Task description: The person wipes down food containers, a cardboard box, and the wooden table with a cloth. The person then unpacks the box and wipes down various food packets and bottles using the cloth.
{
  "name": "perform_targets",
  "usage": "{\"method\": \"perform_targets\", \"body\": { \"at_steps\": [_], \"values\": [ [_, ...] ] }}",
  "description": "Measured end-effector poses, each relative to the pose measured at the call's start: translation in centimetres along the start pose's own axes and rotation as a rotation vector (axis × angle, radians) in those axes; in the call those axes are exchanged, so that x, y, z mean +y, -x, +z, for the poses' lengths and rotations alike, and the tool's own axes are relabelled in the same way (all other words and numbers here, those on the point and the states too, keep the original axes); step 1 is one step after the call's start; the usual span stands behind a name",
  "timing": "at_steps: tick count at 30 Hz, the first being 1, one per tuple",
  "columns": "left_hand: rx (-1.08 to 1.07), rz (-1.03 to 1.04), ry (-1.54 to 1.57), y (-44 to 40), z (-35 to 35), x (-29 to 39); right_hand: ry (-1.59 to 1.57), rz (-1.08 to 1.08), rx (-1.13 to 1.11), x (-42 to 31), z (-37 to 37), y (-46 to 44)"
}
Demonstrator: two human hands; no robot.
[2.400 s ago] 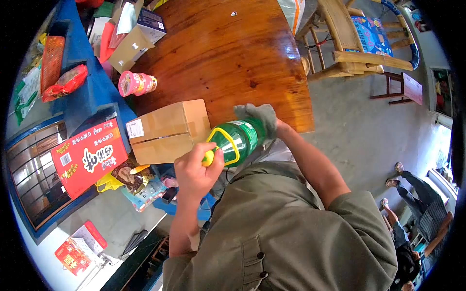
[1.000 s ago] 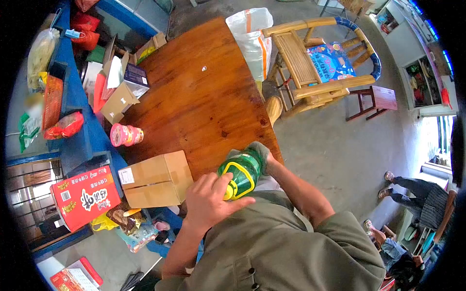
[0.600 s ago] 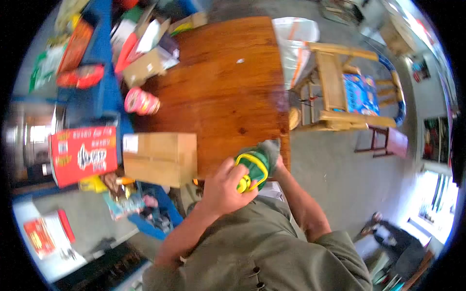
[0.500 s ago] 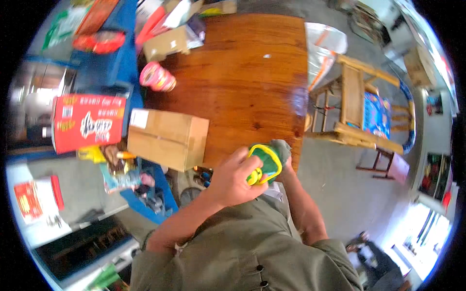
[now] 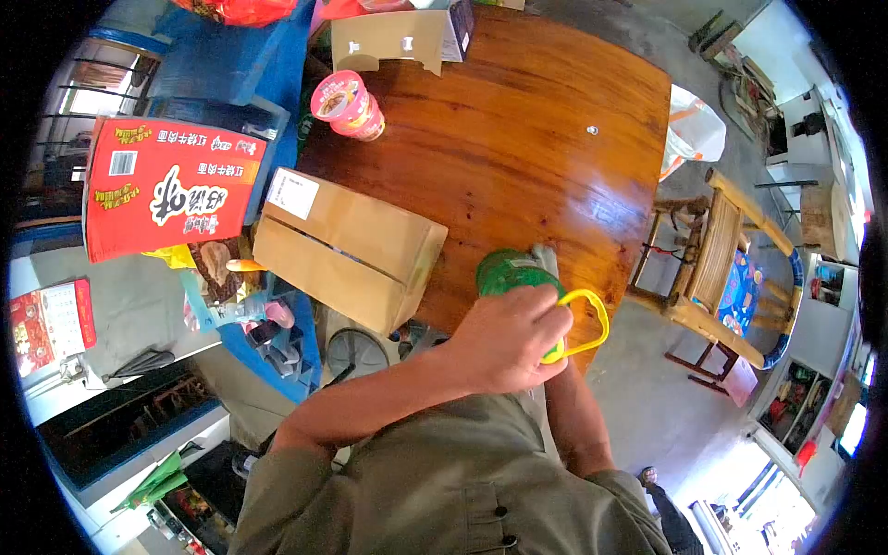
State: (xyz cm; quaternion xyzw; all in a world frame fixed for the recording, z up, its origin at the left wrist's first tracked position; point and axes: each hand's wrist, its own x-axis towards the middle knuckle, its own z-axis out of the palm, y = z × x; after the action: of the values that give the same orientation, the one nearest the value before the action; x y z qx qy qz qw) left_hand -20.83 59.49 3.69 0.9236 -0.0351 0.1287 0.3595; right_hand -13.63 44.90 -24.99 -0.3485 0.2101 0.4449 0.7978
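Head view. Left hand (image 5: 518, 338): fingers curled together, clamped on the neck end of a green bottle (image 5: 511, 271). The bottle body lies just beyond the left knuckles, over the near edge of the wooden table (image 5: 518, 120). Right forearm (image 5: 575, 421): reaches up behind the left hand. Right hand: hidden behind the bottle and left hand; state of its fingers cannot be told. A piece of gray cloth (image 5: 546, 258) shows against the bottle's far side, beyond the left fingers.

Change noted: the yellow handle (image 5: 605, 324) has swung out to the right of the left fingers, clear of the bottle body; it lay across the bottle's shoulder a moment earlier. In this inspector's judgement, the handle no longer crowds the fingers, and the neck end bears the left hand's hold.

Surroundings: a cardboard box (image 5: 347, 245) sits to the left of the left fingers, apart from them. A pink cup (image 5: 347, 106) stands farther off, beyond the box. A bamboo chair (image 5: 717, 254) is well to the right of both hands.
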Motion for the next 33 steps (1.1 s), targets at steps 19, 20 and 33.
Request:
{"method": "perform_targets", "body": {
  "at_steps": [19, 20, 33],
  "values": [
    [0.258, -0.036, 0.066, -2.7, -5.7, -9.8, 0.194, 0.005, 0.037, -0.3, 8.4, -7.7],
    [0.261, -0.09, 0.115, -2.8, -6.1, -10.5, 0.196, -0.012, 0.03, -0.6, 8.9, -8.3],
    [0.231, -0.279, 0.062, -1.8, -3.8, -11.0, 1.597, -0.387, 0.229, -8.0, 15.2, -8.9]
  ]
}}
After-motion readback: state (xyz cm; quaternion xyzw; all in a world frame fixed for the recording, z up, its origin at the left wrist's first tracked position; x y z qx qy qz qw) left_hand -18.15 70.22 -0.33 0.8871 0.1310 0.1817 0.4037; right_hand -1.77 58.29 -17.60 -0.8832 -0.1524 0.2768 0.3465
